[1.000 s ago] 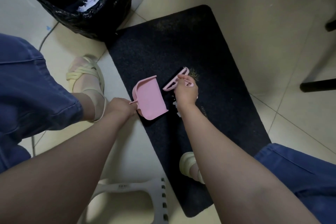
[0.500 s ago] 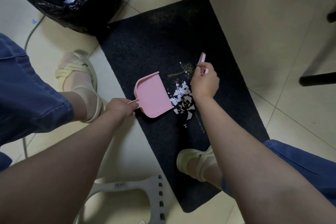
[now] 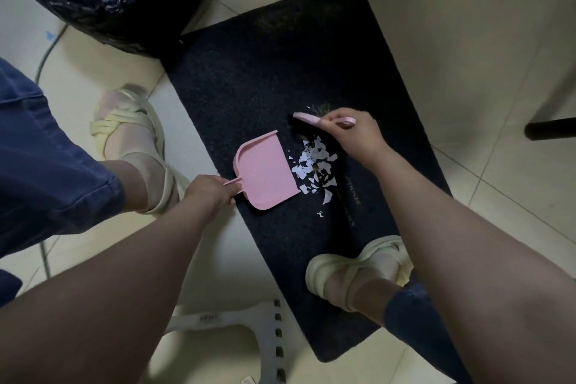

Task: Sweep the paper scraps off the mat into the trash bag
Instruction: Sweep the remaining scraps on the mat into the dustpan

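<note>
A dark mat (image 3: 280, 65) lies on the tiled floor. A pile of white paper scraps (image 3: 314, 165) sits on it, just right of a pink dustpan (image 3: 265, 170). My left hand (image 3: 208, 193) grips the dustpan's thin handle, with the pan's open edge touching the scraps. My right hand (image 3: 355, 134) holds a small pink brush (image 3: 307, 118) just above the pile, bristles pointing down at the mat. A black trash bag (image 3: 103, 0) stands at the mat's top-left corner, with white scraps inside.
My sandalled feet are close by: one foot (image 3: 134, 146) on the tiles left of the mat, the other foot (image 3: 358, 268) on the mat's near end. A white plastic stool (image 3: 237, 327) lies below. A black furniture leg (image 3: 550, 128) is at the right. A cable (image 3: 43, 53) runs along the left.
My right hand drew back from beside the dustpan, uncovering the scrap pile, then turned the brush flat above the pile. The dustpan stayed roughly in place.
</note>
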A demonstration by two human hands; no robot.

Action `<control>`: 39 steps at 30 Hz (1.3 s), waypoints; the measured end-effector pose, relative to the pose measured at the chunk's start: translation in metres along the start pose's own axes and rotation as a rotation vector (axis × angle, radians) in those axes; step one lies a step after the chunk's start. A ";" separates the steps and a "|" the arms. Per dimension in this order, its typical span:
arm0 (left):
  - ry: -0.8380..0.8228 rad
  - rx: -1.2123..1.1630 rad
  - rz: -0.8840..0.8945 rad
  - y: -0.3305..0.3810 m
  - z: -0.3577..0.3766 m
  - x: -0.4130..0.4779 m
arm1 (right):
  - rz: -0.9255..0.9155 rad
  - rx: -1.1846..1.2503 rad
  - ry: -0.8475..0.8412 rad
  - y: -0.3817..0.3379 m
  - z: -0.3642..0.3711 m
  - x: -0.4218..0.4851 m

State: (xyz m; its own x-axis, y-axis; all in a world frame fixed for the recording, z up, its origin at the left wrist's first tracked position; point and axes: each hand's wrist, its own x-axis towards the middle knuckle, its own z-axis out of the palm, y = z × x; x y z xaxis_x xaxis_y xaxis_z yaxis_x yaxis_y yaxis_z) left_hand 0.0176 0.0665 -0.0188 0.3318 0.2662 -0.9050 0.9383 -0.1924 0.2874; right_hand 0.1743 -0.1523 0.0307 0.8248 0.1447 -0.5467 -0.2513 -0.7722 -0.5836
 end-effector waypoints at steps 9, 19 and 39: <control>-0.016 -0.005 0.030 -0.012 -0.003 -0.001 | 0.188 0.232 0.407 0.005 -0.001 0.003; -0.055 0.511 0.018 -0.006 0.000 0.006 | 0.213 0.114 0.491 0.011 0.011 -0.025; -0.047 0.391 0.037 -0.012 0.004 0.016 | 0.445 0.165 0.527 0.018 0.034 -0.067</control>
State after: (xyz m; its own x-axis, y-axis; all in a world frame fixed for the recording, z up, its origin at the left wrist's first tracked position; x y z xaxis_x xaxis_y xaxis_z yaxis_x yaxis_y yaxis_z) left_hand 0.0108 0.0690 -0.0380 0.3514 0.2109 -0.9122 0.8147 -0.5490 0.1869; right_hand 0.0974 -0.1551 0.0361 0.7512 -0.5135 -0.4148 -0.6601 -0.5791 -0.4784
